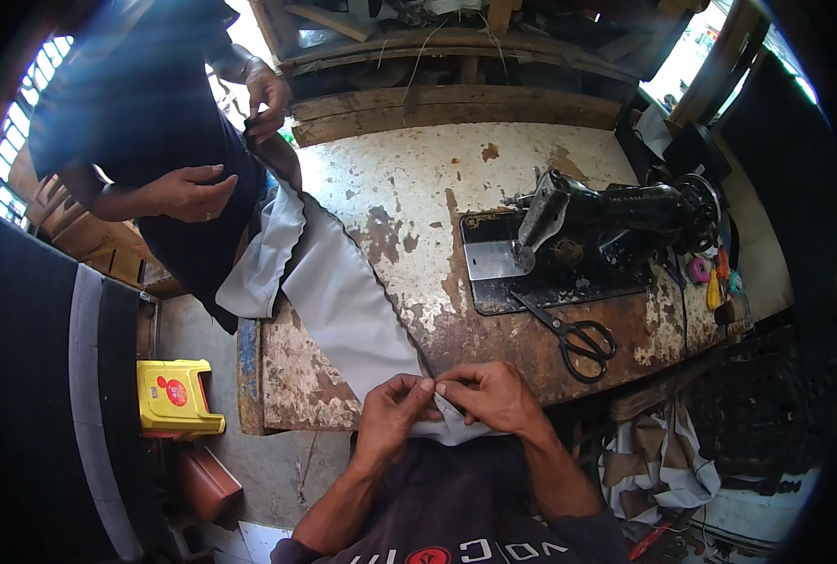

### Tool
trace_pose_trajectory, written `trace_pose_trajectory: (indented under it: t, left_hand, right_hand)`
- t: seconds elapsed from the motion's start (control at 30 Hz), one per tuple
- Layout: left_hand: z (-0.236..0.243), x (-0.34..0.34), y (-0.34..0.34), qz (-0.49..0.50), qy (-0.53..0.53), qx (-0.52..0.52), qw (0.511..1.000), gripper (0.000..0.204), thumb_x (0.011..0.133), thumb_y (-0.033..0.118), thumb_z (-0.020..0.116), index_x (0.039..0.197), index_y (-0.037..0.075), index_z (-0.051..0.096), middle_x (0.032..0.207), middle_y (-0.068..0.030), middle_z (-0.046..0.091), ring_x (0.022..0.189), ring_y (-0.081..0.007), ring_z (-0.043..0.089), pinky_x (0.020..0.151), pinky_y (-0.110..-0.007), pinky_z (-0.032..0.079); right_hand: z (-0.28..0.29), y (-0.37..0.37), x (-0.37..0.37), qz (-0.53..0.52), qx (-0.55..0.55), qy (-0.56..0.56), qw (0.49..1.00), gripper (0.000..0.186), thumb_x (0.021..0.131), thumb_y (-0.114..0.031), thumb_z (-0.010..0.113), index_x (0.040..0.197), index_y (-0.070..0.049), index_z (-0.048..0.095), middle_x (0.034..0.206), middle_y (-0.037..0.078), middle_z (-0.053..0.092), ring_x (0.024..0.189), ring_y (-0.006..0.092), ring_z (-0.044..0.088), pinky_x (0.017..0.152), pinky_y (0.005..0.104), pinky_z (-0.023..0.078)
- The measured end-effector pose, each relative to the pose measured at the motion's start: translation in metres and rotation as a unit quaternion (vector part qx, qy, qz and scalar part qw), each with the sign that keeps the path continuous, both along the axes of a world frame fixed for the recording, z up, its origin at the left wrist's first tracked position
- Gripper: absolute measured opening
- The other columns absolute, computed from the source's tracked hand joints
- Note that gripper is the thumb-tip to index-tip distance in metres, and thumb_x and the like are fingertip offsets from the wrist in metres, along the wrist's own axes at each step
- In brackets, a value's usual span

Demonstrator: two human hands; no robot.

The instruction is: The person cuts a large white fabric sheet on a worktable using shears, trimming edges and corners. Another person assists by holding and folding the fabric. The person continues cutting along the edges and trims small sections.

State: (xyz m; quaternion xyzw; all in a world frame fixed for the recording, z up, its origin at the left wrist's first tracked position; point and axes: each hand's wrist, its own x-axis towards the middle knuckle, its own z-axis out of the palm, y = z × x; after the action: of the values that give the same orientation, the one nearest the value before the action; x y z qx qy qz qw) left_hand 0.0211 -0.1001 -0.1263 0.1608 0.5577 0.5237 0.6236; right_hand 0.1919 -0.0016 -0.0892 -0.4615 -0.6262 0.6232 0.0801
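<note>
Over my remote feed, the left hand and right hand meet at the bench's front edge, each grip pinched closed on the dark-edged grey cloth. I see the fabric run diagonally over the bench toward its left edge, where a co-worker's raised hand is at the far end. Black scissors lie near the front edge, right of centre, before a black sewing machine.

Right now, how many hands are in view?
4. The person's left hand and right hand pinch the pale cloth near the table's front edge. At upper left are a co-worker's gripping hand and, lower, their open hand. No others show.
</note>
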Motion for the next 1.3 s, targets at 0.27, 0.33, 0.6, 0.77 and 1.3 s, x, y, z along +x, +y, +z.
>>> trace_pose_trajectory:
  t: [0.27,0.33,0.6,0.77,1.3]
  left_hand:
    - [-0.006,-0.002,-0.008,0.022,-0.099,0.021,0.995,0.021,0.104,0.022,0.075,0.109,0.002,0.072,0.089,-0.0013,0.071,0.073,-0.0097,0.064,0.070,-0.026,0.053]
    - [-0.006,0.000,-0.009,0.033,-0.106,0.027,0.993,0.021,0.103,0.022,0.077,0.109,0.003,0.073,0.087,0.0004,0.070,0.073,-0.0083,0.060,0.069,-0.026,0.050]
    - [-0.003,0.000,-0.009,0.026,-0.068,0.025,0.997,0.020,0.100,0.023,0.080,0.101,0.003,0.076,0.088,0.0016,0.070,0.073,-0.0067,0.056,0.067,-0.025,0.047]
    - [-0.006,0.008,-0.013,0.030,-0.033,0.046,0.998,0.021,0.104,0.025,0.077,0.109,0.004,0.071,0.088,0.0029,0.067,0.074,-0.0072,0.056,0.070,-0.025,0.047]
    - [-0.002,-0.013,-0.016,-0.017,-0.036,0.088,0.995,0.026,0.111,0.031,0.065,0.108,0.005,0.064,0.096,0.0016,0.062,0.090,-0.0090,0.058,0.087,-0.029,0.048]
  right_hand:
    - [0.003,-0.003,-0.003,-0.021,-0.059,0.003,0.998,0.035,0.101,-0.028,0.076,0.115,0.004,0.079,0.089,0.009,0.078,0.070,0.0128,0.072,0.058,0.0268,0.060]
    - [-0.002,-0.004,-0.004,-0.043,-0.091,0.003,0.995,0.032,0.102,-0.026,0.074,0.114,0.003,0.078,0.091,0.009,0.078,0.075,0.0135,0.073,0.059,0.0271,0.061]
    - [-0.003,-0.009,0.001,-0.050,-0.059,0.038,0.996,0.031,0.099,-0.027,0.074,0.108,0.003,0.078,0.080,0.011,0.077,0.073,0.0163,0.077,0.058,0.0322,0.061]
    - [-0.006,-0.019,-0.006,-0.028,0.173,0.002,0.985,0.024,0.098,-0.020,0.074,0.101,0.004,0.076,0.078,0.009,0.077,0.068,0.0143,0.075,0.056,0.0296,0.059]
    - [-0.008,0.000,0.030,-0.127,0.383,-0.076,0.912,0.023,0.096,-0.011,0.074,0.115,0.001,0.073,0.103,0.019,0.076,0.094,0.0360,0.075,0.086,0.0441,0.059]
